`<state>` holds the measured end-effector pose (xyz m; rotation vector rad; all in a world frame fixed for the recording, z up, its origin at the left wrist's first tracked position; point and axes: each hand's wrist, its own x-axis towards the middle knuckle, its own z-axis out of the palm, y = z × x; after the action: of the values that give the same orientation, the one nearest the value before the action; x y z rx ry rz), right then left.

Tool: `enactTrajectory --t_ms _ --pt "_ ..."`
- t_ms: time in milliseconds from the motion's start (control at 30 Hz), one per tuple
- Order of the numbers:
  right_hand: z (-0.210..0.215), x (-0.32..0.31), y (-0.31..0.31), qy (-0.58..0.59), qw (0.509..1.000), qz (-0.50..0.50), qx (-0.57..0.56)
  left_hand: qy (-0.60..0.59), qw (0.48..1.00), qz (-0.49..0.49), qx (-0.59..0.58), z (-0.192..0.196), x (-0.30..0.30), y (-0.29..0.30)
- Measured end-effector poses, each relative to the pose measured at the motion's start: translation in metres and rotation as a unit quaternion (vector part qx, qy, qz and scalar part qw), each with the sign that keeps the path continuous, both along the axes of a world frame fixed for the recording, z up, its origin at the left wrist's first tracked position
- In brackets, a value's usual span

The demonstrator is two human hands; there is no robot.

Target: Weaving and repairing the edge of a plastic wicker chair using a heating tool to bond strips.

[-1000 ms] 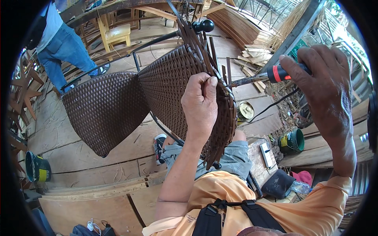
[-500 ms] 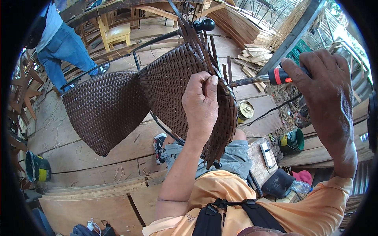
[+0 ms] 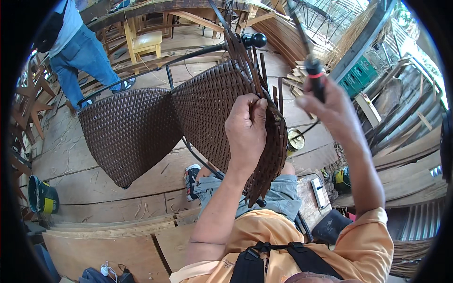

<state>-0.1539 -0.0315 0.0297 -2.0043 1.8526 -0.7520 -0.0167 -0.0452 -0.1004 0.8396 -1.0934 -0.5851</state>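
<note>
A dark brown woven chair (image 3: 205, 106) on a black metal frame stands tilted in front of me, with loose strips hanging along its right edge. My left hand (image 3: 246, 127) is closed at that edge, thumb pressed to forefinger on the brown weave; what exactly lies in the pinch is hidden. Away from the chair, up and to the right, my right hand (image 3: 334, 108) grips a soldering iron (image 3: 313, 70) by its black, red-ringed handle. Its long metal shaft points up and away, blurred by motion. A black cord runs below the right hand.
Another person (image 3: 82, 52) in jeans stands at the far left. A yellow wooden chair (image 3: 146, 43) is at the back, near stacked planks (image 3: 278, 37). An open can (image 3: 296, 140) stands right of the chair. A white power strip (image 3: 320, 192) and green buckets (image 3: 43, 195) lie about.
My right hand has lifted the soldering iron off the chair's edge and swung its shaft upward and away. My left hand keeps its pinch there; the view has shifted slightly.
</note>
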Motion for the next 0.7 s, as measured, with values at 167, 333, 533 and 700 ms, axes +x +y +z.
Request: enactTrajectory --t_ms 167,333,533,700 --pt "-0.042 0.008 -0.022 -0.047 0.996 0.066 -0.023 0.002 1.0 0.02 -0.001 0.002 -0.001 -0.001" --pt "-0.047 0.01 -0.028 -0.03 0.998 0.047 0.006 0.005 1.0 -0.007 0.002 0.001 0.0 -0.001" --pt "-0.05 0.008 -0.028 -0.026 0.997 0.064 -0.033 0.014 1.0 -0.002 0.01 0.001 -0.001 -0.003" --pt "-0.051 0.008 -0.032 -0.054 0.995 0.073 -0.042 0.015 1.0 0.005 0.009 0.004 -0.001 -0.002"
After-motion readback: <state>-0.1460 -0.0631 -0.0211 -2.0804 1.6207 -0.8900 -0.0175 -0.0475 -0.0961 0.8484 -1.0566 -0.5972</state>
